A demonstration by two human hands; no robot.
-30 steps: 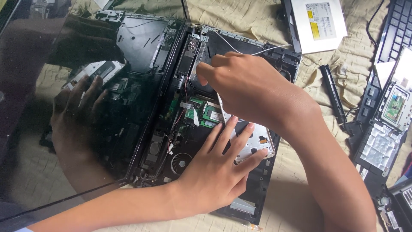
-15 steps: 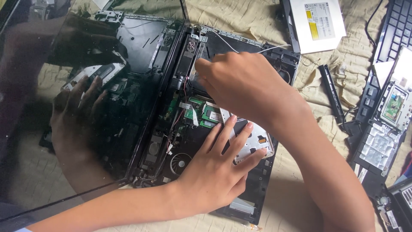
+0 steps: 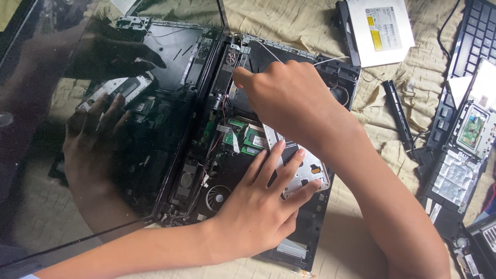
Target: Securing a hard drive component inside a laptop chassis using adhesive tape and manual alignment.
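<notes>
The left hand (image 3: 258, 206) lies nearest me, palm down and fingers spread, pressing flat on the opened laptop base (image 3: 248, 170). Its fingertips rest on the silver metal bracket (image 3: 305, 170) at the right side of the chassis; it grips nothing, it only bears down. It has not shifted over the last second: same splay, same spot beside the round cooling fan (image 3: 217, 197) and the green circuit board (image 3: 248, 137).

Beyond it, the right hand (image 3: 289, 98) is curled tight, fingers pinched together with the tip pointing toward the hinge corner (image 3: 230, 59) at the back of the base. Whether it pinches a small tool, a screw or one of the thin wires I cannot tell; the knuckles hide it. What has changed is small: a second ago this hand sat a little lower and further right, and it has crept up and left toward that hinge and the white wire (image 3: 263, 49) running along the back edge. To my eye the work has settled on that rear corner, with the base held steady for it.

The glossy dark screen (image 3: 88, 139) stands open to the left, mirroring both hands. Farther off, on the crumpled beige cloth (image 3: 289, 20), lie a removed optical drive (image 3: 380, 28), a slim black strip (image 3: 398, 113), and at the far right a detached keyboard (image 3: 478, 36) and a palm-rest panel (image 3: 460, 165).
</notes>
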